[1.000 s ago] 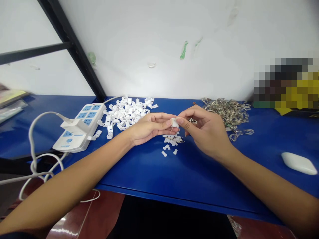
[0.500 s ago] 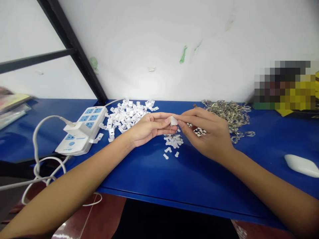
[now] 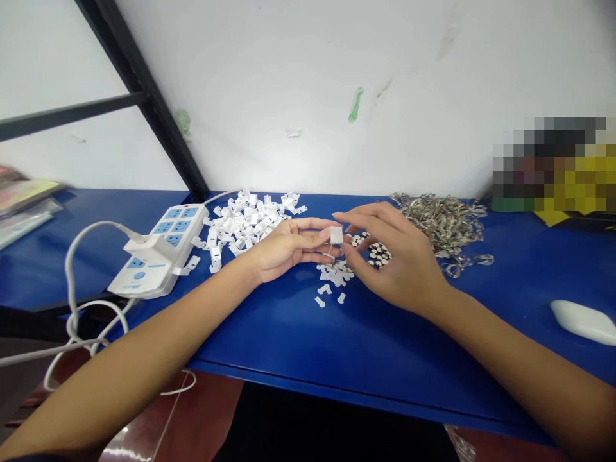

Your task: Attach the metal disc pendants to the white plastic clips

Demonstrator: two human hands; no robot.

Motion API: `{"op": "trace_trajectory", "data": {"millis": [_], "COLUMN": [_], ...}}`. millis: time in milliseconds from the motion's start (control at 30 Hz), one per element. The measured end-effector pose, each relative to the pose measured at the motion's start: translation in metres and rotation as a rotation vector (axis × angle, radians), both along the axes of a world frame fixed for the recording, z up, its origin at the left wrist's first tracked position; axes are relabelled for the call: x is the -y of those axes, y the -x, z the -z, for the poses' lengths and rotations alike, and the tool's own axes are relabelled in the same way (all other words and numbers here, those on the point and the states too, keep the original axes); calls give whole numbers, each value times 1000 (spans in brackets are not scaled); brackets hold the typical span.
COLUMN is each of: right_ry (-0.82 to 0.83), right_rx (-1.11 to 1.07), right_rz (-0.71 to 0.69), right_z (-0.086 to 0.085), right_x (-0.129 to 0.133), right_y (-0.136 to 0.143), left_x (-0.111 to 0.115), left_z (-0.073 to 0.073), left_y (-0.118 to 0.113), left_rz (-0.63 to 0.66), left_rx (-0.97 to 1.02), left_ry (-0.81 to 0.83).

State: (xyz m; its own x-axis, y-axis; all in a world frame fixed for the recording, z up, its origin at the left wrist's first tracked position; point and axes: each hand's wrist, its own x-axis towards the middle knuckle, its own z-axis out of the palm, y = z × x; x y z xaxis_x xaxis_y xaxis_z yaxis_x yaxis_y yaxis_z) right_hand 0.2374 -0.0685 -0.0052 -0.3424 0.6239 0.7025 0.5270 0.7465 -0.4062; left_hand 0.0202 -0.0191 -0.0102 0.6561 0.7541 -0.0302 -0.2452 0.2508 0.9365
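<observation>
My left hand pinches a small white square plastic casing between thumb and fingers, above the table. A thin wire hangs below the casing, across my fingers. Just to the right is my right hand, thumb and fingers spread apart and curved, with nothing seen between them. Beneath the hands lie small white tab-shaped pieces. Black-and-white round pieces are partly hidden behind my right fingers. A heap of white plastic casings lies beyond my left hand.
A pile of tangled, silvery cords lies at the back right. On the left is a white power strip with a plugged-in adapter and a looping cable. A white rounded object sits at the right. Behind rises a white wall.
My right fingers have opened and come away from the white casing. The casing stays in my left hand and now shows its square face.
</observation>
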Motion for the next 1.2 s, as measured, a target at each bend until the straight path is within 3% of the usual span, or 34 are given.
{"op": "trace_trajectory", "data": {"millis": [200, 433, 633, 700, 833, 933, 1033, 1200], "right_ry": [-61, 114, 227, 275, 292, 262, 255, 178], "right_rx": [43, -18, -24, 31, 209, 438, 493, 521], "right_rz": [-46, -45, -92, -50, 100, 224, 257, 205], "right_z": [5, 5, 4, 1, -2, 0, 3, 4], "right_x": [-5, -6, -22, -37, -80, -112, -132, -143], "right_y": [-1, 1, 0, -2, -7, -8, -1, 32], "left_x": [0, 5, 3, 1, -9, -20, -29, -31], "left_z": [-3, -7, -5, -6, -8, -9, -8, -3], "left_y": [1, -3, -3, -2, 7, 18, 26, 24], "left_rz": [12, -107, -121, -257, -762, -987, -1075, -1043], "left_rx": [-74, -233, -332, -425, -608, -612, -597, -641], "left_ry": [-45, -219, -336, -434, -740, -761, -730, -753]}}
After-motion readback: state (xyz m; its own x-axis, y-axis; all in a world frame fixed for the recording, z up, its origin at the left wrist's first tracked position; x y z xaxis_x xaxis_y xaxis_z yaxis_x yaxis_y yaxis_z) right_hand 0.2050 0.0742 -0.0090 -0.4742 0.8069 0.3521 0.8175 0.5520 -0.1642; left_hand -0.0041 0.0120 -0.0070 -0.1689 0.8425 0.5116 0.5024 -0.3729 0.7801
